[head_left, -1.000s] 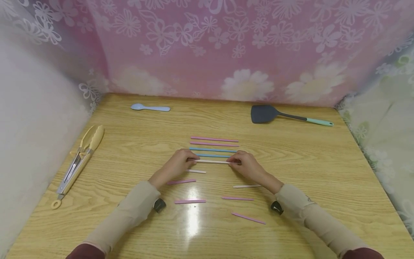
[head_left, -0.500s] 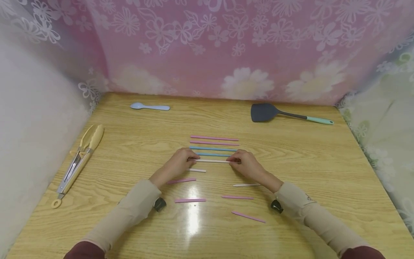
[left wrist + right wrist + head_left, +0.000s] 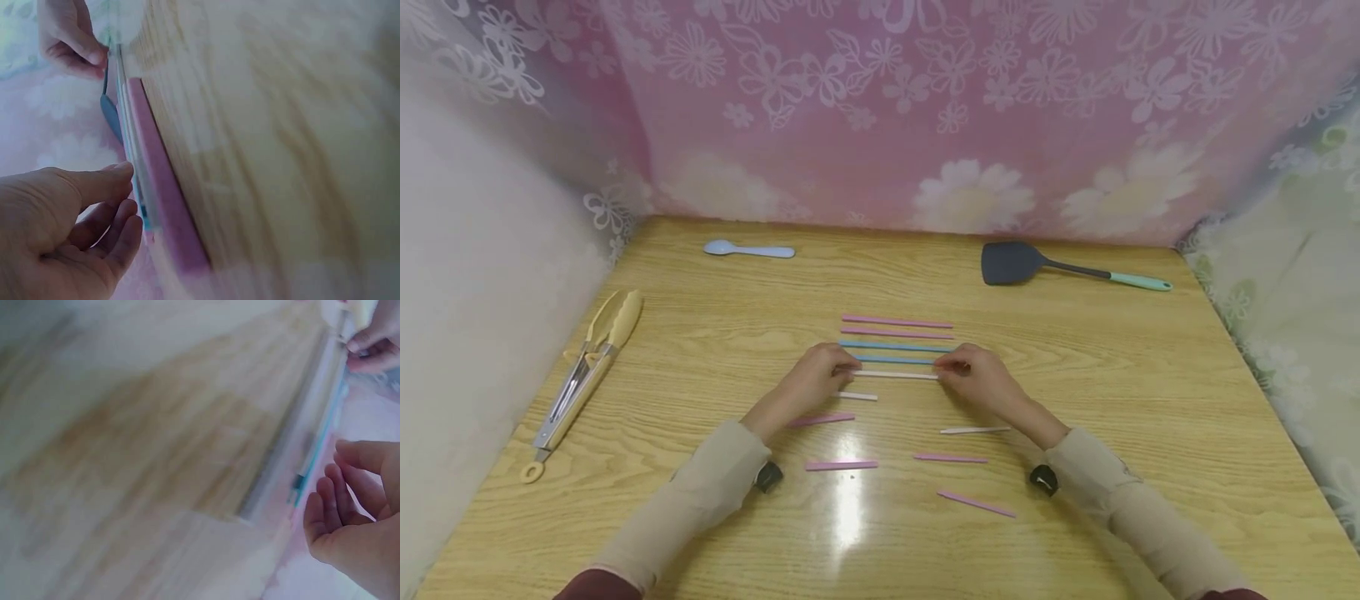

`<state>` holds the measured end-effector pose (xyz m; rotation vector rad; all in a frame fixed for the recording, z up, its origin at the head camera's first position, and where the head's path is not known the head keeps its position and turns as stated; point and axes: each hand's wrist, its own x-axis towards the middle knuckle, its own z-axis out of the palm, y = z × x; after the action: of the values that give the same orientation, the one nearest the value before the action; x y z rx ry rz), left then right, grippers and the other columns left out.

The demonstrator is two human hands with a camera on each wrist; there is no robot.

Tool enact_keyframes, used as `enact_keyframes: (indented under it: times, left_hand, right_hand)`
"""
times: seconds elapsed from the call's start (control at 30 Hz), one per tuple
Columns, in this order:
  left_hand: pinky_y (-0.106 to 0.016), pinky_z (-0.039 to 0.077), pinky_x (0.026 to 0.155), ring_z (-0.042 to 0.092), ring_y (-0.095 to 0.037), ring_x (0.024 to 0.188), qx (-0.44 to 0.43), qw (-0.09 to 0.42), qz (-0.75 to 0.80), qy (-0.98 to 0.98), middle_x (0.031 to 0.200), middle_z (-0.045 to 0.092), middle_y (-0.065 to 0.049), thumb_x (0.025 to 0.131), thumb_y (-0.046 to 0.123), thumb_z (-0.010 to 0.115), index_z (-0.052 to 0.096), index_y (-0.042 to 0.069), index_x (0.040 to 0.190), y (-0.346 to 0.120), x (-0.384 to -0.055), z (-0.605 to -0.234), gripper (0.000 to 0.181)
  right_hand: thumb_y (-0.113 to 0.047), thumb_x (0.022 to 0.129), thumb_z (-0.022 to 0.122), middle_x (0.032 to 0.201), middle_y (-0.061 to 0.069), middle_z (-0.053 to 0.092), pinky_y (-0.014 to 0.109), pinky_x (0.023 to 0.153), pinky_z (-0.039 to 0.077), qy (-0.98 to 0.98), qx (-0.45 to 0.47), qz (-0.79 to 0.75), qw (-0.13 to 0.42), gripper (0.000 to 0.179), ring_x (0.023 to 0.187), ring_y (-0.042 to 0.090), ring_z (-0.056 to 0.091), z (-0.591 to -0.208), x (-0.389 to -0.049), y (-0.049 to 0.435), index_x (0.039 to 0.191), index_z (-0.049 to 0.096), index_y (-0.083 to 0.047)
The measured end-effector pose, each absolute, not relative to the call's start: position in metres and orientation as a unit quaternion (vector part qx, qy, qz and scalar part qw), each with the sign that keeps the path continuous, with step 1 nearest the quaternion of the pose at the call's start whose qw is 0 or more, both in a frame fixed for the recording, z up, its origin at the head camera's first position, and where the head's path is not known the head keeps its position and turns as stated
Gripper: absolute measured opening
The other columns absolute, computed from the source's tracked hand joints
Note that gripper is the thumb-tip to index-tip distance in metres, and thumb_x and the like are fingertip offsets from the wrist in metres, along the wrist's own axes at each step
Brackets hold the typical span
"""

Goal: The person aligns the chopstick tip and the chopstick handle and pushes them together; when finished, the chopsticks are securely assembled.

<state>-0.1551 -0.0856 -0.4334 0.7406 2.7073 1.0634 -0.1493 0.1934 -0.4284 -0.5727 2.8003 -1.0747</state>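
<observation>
A long white stick (image 3: 895, 375) lies crosswise in the middle of the table, nearest me in a row of long sticks. My left hand (image 3: 816, 379) pinches its left end between thumb and fingertips. At its right end is my right hand (image 3: 981, 383); in the right wrist view this hand (image 3: 362, 506) has loosely bent fingers with a gap before the thumb and nothing held. Just beyond lie two blue sticks (image 3: 895, 346), then two pink sticks (image 3: 897, 322), all roughly parallel. The left wrist view shows a short pink stick (image 3: 165, 187) close up beside the left hand.
Short pink sticks (image 3: 841, 466) and short white sticks (image 3: 974, 430) lie scattered on the near side. Yellow tongs (image 3: 580, 383) rest at the left, a light blue spoon (image 3: 748, 249) at the back left, a dark spatula (image 3: 1013, 263) at the back right.
My right hand has let go of the white stick's right end and shifted slightly right. My left hand stays at the left end.
</observation>
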Motion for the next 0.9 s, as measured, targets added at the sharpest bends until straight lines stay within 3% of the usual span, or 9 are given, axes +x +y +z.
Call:
enact_keyframes:
  times: [0.27,0.57,0.9]
  left_hand:
    - [-0.034,0.052,0.087,0.062,-0.021,0.096,0.226,0.082,0.413,0.878,0.101,0.067,-0.007,0.092,0.01,0.062,0.068,0.0,0.111,-0.107,-0.146,-0.435,0.021]
    - [-0.033,0.051,0.089,0.062,-0.021,0.103,0.256,0.141,0.434,0.852,0.112,0.067,-0.008,0.093,0.013,0.062,0.067,0.004,0.115,-0.121,-0.137,-0.44,0.024]
    - [-0.024,0.051,0.079,0.059,-0.018,0.098,0.272,0.158,0.431,0.846,0.112,0.066,-0.01,0.093,0.008,0.061,0.067,0.003,0.116,-0.119,-0.138,-0.444,0.024]
  right_hand:
    - [-0.01,0.09,0.066,0.092,0.006,0.066,0.031,0.075,0.051,0.905,-0.185,-0.369,0.102,0.019,0.084,0.017,0.059,-0.417,-0.137,0.21,0.106,0.07,-0.001]
    - [-0.016,0.086,0.071,0.091,0.001,0.065,0.024,0.073,0.05,0.898,-0.201,-0.362,0.147,0.021,0.082,0.011,0.058,-0.423,-0.114,0.224,0.103,0.071,-0.004]
    - [-0.008,0.08,0.075,0.083,-0.001,0.061,0.021,0.064,0.043,0.9,-0.218,-0.347,0.146,0.016,0.074,0.006,0.048,-0.426,-0.102,0.226,0.095,0.072,-0.003]
